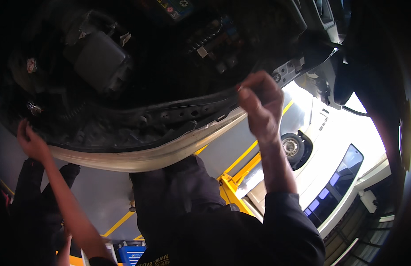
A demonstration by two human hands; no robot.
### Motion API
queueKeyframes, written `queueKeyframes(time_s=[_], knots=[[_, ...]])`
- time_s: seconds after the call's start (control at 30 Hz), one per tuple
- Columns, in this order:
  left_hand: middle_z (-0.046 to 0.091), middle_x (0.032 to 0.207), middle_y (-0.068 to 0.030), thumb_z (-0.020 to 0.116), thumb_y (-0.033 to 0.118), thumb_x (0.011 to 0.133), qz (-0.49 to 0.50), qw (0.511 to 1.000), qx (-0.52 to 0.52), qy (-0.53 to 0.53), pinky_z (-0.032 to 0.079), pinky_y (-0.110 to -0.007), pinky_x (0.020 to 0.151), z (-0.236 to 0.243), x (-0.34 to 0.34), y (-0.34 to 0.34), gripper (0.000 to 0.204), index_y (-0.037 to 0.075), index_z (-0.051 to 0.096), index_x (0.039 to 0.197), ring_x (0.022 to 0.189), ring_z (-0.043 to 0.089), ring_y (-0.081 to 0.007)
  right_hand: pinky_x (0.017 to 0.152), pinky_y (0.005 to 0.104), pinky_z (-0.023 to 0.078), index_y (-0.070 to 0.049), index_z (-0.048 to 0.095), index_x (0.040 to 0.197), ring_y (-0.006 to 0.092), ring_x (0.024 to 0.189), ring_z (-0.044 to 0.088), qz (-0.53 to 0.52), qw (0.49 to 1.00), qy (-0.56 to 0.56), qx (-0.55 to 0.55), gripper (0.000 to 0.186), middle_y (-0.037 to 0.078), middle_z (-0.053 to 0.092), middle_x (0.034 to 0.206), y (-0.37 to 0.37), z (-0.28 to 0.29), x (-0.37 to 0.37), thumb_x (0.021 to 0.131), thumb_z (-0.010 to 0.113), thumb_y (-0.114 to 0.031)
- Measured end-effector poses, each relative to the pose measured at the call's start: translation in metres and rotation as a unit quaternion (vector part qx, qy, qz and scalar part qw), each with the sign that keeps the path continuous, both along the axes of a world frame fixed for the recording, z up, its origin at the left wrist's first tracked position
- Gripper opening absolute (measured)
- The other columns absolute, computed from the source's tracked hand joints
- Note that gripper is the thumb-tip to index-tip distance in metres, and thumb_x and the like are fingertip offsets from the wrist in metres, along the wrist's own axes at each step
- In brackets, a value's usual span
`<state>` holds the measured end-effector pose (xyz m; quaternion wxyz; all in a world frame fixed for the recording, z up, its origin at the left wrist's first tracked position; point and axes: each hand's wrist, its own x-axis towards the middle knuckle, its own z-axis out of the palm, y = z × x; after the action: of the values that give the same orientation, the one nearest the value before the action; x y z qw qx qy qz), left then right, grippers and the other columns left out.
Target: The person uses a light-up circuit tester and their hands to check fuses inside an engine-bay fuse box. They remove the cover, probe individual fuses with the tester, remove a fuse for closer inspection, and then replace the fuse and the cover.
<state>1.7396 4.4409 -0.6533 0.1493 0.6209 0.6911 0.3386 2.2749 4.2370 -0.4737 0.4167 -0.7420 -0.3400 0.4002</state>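
The dark engine bay of a car (165, 80) spreads in front of me, edged by a pale, curved front panel (134, 162). Over the bay's right front edge is my right hand (264, 106), raised, thumb and index finger pinched together. Whether something small sits between those fingertips, I cannot make out. My left hand (34, 144) is by the far left front corner of the car, its fingers slightly bent and apart, with nothing seen in it. A dark box-shaped housing (101, 60) stands inside the bay on the left. Much of the bay is lost in shadow.
At the left, another person's dark-clothed leg (29, 179) stands close to my left arm. A yellow metal frame (232, 188) is on the floor to the right, before a white van (329, 146) with its wheel (292, 148) showing. A blue case (132, 255) lies low down.
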Motion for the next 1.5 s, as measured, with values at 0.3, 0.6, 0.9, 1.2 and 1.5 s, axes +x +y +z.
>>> queueKeyframes(time_s=[0.3, 0.6, 0.9, 1.2, 1.5], knots=[[0.065, 0.118, -0.0126, 0.068, 0.013, 0.098, -0.388, 0.833, -0.184, -0.35, 0.052, -0.028, 0.082, 0.158, 0.274, -0.119, 0.03, -0.004, 0.065, 0.122, 0.095, 0.063, -0.015, 0.068, 0.0238, 0.043, -0.003, 0.064, 0.087, 0.0078, 0.074, 0.057, -0.041, 0.977, 0.207, 0.035, 0.025, 0.002, 0.065, 0.081, -0.029, 0.005, -0.052, 0.087, 0.078, -0.023], [0.065, 0.112, -0.0135, 0.077, -0.004, 0.087, -0.515, 0.671, -0.273, -0.458, 0.06, -0.026, 0.082, 0.252, 0.322, -0.147, 0.028, -0.004, 0.068, 0.114, 0.095, 0.071, -0.0158, 0.063, 0.0213, 0.042, -0.002, 0.062, 0.089, 0.0034, 0.073, 0.055, -0.02, 0.954, 0.295, 0.047, 0.018, -0.001, 0.063, 0.081, -0.061, 0.121, -0.042, 0.092, 0.074, -0.015], [0.072, 0.106, -0.0118, 0.081, 0.0, 0.087, -0.564, 0.66, -0.197, -0.455, 0.062, -0.027, 0.079, 0.346, 0.315, -0.165, 0.022, 0.001, 0.072, 0.107, 0.092, 0.074, -0.0165, 0.061, 0.0222, 0.04, -0.001, 0.062, 0.09, 0.0032, 0.072, 0.052, -0.05, 0.962, 0.234, 0.133, 0.018, -0.001, 0.061, 0.08, -0.097, 0.217, -0.076, 0.091, 0.072, -0.016], [0.07, 0.105, -0.0149, 0.082, -0.003, 0.085, -0.63, 0.615, -0.12, -0.459, 0.063, -0.026, 0.078, 0.42, 0.319, -0.186, 0.022, -0.002, 0.071, 0.105, 0.091, 0.074, -0.017, 0.07, 0.0229, 0.044, 0.003, 0.063, 0.1, 0.006, 0.079, 0.055, -0.08, 0.961, 0.174, 0.2, 0.028, 0.003, 0.062, 0.087, -0.14, 0.298, -0.099, 0.098, 0.073, -0.023], [0.07, 0.104, -0.0162, 0.084, 0.002, 0.085, -0.677, 0.552, -0.057, -0.482, 0.064, -0.027, 0.077, 0.47, 0.361, -0.225, 0.025, -0.004, 0.07, 0.105, 0.091, 0.073, -0.0172, 0.051, 0.0219, 0.038, -0.001, 0.062, 0.096, 0.0044, 0.059, 0.052, -0.164, 0.893, 0.268, 0.323, 0.03, -0.001, 0.059, 0.071, -0.191, 0.341, -0.095, 0.102, 0.071, -0.029]])
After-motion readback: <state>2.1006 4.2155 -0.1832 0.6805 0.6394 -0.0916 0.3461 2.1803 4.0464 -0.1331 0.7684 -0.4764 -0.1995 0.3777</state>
